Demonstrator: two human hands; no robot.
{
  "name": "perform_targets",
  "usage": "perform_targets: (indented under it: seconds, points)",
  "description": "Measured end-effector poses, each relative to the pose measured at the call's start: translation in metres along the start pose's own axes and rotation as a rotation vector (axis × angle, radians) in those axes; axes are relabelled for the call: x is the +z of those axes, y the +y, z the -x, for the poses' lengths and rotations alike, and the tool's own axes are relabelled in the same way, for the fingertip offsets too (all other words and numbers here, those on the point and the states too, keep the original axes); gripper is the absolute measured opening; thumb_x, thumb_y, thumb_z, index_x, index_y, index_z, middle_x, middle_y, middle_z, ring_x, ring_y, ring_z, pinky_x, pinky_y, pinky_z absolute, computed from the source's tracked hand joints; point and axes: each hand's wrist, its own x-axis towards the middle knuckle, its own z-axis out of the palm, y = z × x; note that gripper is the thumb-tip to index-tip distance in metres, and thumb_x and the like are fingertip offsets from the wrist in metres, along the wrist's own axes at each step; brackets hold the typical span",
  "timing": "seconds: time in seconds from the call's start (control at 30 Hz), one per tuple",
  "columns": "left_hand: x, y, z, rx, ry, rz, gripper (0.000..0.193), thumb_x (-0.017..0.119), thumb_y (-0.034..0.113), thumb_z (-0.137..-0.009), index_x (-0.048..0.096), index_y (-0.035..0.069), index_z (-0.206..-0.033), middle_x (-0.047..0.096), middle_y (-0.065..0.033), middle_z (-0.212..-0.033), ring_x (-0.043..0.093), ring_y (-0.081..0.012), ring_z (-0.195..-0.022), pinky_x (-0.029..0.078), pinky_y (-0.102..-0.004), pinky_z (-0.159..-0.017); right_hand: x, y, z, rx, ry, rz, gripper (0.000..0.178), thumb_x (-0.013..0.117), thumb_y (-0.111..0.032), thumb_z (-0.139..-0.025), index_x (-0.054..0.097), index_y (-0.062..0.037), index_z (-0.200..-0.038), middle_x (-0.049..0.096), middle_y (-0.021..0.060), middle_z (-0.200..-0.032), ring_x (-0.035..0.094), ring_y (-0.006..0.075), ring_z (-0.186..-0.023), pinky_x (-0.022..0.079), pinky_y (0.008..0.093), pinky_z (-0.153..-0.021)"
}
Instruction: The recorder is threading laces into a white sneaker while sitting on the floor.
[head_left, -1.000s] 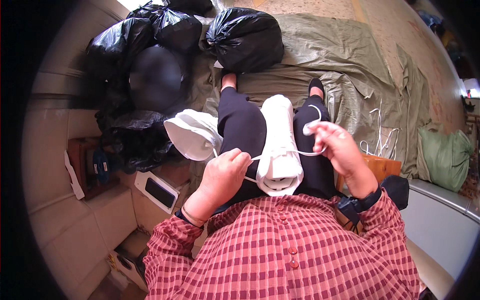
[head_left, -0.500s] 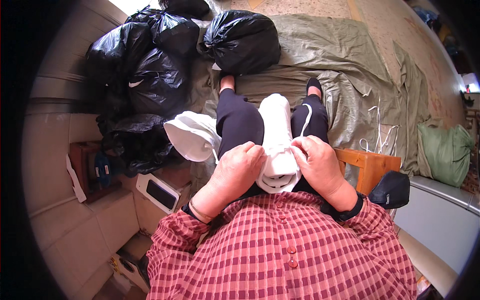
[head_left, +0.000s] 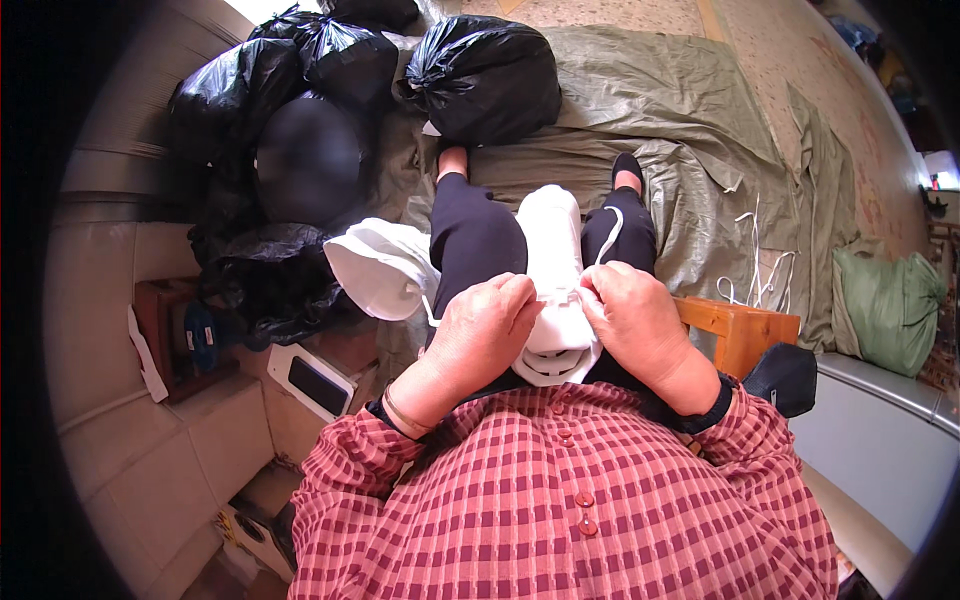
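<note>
A long white shoe lies lengthwise on my lap between my thighs, its rounded toe pointing away from me. Its near end shows an opening with dark gaps. My left hand is closed at the shoe's left edge, fingers pinched together near the lacing. On the other side, my right hand pinches a white shoelace, whose loose end curls up over my right thigh. What the left fingertips grip is mostly hidden, though a lace hangs beside that hand. Another white shoe rests against my left thigh.
Several black plastic bags are piled at the far left. Loose white laces lie on the grey-green sheet at the right. A wooden stool stands by my right knee, near a green sack. A dark crate is at the left.
Both hands have risen slightly along the shoe, and the left has turned a little inward, its fingertips nearer the lacing. The shoes have hardly moved.
</note>
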Motion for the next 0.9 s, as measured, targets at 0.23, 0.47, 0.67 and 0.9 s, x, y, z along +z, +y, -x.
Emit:
perform_targets:
  seconds: [0.23, 0.47, 0.67, 0.9]
  points:
    - [0.002, 0.001, 0.000, -0.007, -0.005, 0.014, 0.015, 0.066, 0.011, -0.091, 0.055, 0.001, -0.089, 0.060, -0.0192, -0.083, 0.063, -0.0409, -0.080, 0.049, -0.0467, -0.069, 0.002, -0.003, -0.008, -0.081, -0.012, 0.152, 0.020, 0.072, -0.017, -0.083, 0.062, -0.0010, -0.090, 0.065, 0.0163, -0.084, 0.067, 0.0340, -0.080, 0.054, 0.0419, -0.070]
    - [-0.001, -0.006, -0.001, 0.007, -0.038, -0.015, 0.013, 0.066, 0.012, -0.091, 0.057, 0.003, -0.089, 0.060, -0.0159, -0.083, 0.063, -0.0371, -0.081, 0.050, -0.0446, -0.068, -0.005, 0.050, -0.027, 0.656, -0.566, -1.001, 0.022, 0.073, -0.020, -0.091, 0.073, 0.0008, -0.097, 0.068, -0.0018, -0.081, 0.057, 0.0052, -0.067, 0.046, 0.0231, -0.060]
    - [-0.017, -0.028, 0.026, 0.381, -0.011, -0.548, 0.013, 0.062, 0.017, -0.079, 0.058, 0.013, -0.091, 0.051, -0.0016, -0.081, 0.057, -0.0187, -0.076, 0.048, -0.0321, -0.057, -0.006, 0.055, -0.015, 0.676, -0.367, -0.969, 0.020, 0.062, -0.015, -0.099, 0.071, 0.0003, -0.110, 0.068, 0.0001, -0.083, 0.060, 0.0073, -0.067, 0.052, 0.0230, -0.064]
    - [-0.010, -0.032, 0.025, 0.309, 0.028, -0.579, 0.027, 0.062, 0.017, -0.081, 0.062, 0.009, -0.106, 0.054, -0.0008, -0.083, 0.057, -0.0171, -0.074, 0.048, -0.0312, -0.058, -0.064, 0.090, 0.004, 0.408, 0.314, -1.982, 0.035, 0.052, -0.010, -0.104, 0.053, 0.0009, -0.137, 0.051, 0.0002, -0.088, 0.031, 0.0036, -0.053, 0.027, 0.0184, -0.046]
